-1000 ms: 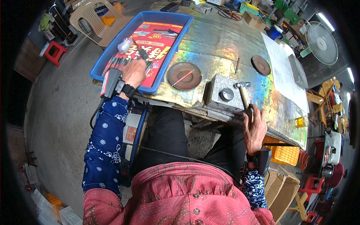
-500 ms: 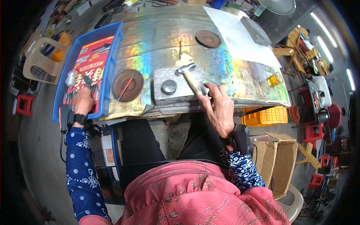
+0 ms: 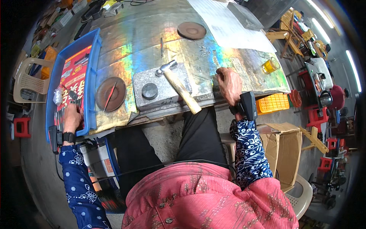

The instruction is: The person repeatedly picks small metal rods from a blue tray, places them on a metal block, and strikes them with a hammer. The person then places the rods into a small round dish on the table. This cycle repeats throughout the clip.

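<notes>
Left hand (image 3: 72, 117) reaches into blue tray (image 3: 92, 82) at the table's left edge, fingers curled among thin metal rods (image 3: 63, 114) over red printed sheet (image 3: 72, 76); cannot tell if it actually grips one. Right hand (image 3: 228, 84) rests on iridescent metal-covered table (image 3: 152, 45), fingers bent down onto the surface, holding nothing visible. Hammer (image 3: 177, 86) lies released across grey stone block (image 3: 164, 89), wooden handle sticking past the table's near edge, between both hands. Round dark plug (image 3: 150, 91) sits on block. Brown disc (image 3: 110, 94) with red stick beside block; second brown disc (image 3: 191, 30) further back.
</notes>
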Demonstrator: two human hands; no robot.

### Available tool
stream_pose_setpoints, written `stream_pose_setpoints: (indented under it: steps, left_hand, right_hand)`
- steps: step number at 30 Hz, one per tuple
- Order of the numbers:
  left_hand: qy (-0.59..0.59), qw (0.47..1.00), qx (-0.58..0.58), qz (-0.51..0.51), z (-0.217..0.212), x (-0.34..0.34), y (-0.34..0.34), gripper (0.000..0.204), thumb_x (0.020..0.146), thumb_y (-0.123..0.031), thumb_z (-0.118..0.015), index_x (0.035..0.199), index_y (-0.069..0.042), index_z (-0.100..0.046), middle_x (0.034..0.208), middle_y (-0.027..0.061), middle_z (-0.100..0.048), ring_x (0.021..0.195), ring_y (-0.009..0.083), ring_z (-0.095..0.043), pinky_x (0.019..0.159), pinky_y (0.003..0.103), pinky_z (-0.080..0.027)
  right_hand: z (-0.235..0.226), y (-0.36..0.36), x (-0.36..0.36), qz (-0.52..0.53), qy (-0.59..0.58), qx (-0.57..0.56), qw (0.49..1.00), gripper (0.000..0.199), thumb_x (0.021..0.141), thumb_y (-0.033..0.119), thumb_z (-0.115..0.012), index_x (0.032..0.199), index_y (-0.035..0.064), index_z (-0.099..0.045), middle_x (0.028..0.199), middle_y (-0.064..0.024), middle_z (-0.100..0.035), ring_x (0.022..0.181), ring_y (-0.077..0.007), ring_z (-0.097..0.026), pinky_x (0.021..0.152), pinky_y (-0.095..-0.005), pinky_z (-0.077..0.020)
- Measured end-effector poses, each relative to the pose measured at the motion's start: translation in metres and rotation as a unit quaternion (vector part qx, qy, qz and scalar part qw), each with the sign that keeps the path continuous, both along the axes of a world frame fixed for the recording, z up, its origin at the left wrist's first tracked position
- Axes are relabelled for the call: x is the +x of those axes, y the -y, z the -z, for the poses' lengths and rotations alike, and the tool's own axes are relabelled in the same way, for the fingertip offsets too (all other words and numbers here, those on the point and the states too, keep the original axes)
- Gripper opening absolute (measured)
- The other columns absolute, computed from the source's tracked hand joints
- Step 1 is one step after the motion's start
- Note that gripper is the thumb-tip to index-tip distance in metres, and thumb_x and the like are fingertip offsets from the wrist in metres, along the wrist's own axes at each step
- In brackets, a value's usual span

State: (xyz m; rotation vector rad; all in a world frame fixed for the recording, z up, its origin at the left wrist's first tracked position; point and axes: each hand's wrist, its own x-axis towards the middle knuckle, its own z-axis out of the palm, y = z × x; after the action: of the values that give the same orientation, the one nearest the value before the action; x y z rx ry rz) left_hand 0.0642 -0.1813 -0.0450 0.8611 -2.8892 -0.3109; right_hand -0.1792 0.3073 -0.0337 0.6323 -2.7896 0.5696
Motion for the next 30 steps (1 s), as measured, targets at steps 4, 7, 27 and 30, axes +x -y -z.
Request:
stream_pose_setpoints:
  steps: [4,7,27,30]
  left_hand:
    - [0.014,1.000,0.022,-0.012,-0.004,0.002,-0.002,0.004,0.070,-0.002,-0.064,0.072,0.001,-0.063,0.066,0.0220,-0.062,0.067,0.0332,-0.066,0.060,0.040,-0.049]
    - [-0.015,0.999,0.021,0.022,-0.005,0.004,-0.003,0.005,0.072,0.000,-0.060,0.076,0.001,-0.063,0.065,0.0188,-0.062,0.065,0.0287,-0.066,0.059,0.038,-0.048]
    - [-0.363,0.903,0.231,-0.010,-0.054,-0.007,-0.086,0.023,0.095,-0.006,-0.055,0.116,0.002,-0.062,0.083,0.0025,-0.066,0.059,0.0030,-0.054,0.048,0.018,-0.042]
    - [-0.367,0.882,0.296,0.009,-0.059,-0.012,-0.110,0.023,0.096,-0.004,-0.053,0.116,0.003,-0.062,0.086,0.0043,-0.067,0.061,0.0043,-0.056,0.052,0.018,-0.045]
  right_hand:
    - [0.006,-0.001,-0.008,-0.009,0.000,0.003,1.000,0.017,0.084,0.017,-0.061,0.094,0.0049,-0.069,0.090,-0.0171,-0.065,0.085,-0.0357,-0.063,0.077,-0.0410,-0.0497]
    - [0.007,0.005,-0.014,-0.021,0.015,0.034,0.999,0.019,0.084,0.018,-0.062,0.097,0.0050,-0.068,0.091,-0.0172,-0.064,0.086,-0.0360,-0.063,0.078,-0.0422,-0.0491]
    - [0.031,0.023,-0.057,-0.138,0.024,0.032,0.990,0.021,0.082,0.016,-0.052,0.064,0.0059,-0.053,0.064,-0.0114,-0.053,0.062,-0.0265,-0.056,0.056,-0.0355,-0.0447]
    - [0.021,0.018,-0.046,-0.126,-0.128,0.135,0.974,0.006,0.074,0.009,-0.060,0.077,0.0050,-0.057,0.082,-0.0172,-0.062,0.077,-0.0294,-0.064,0.068,-0.0386,-0.0514]
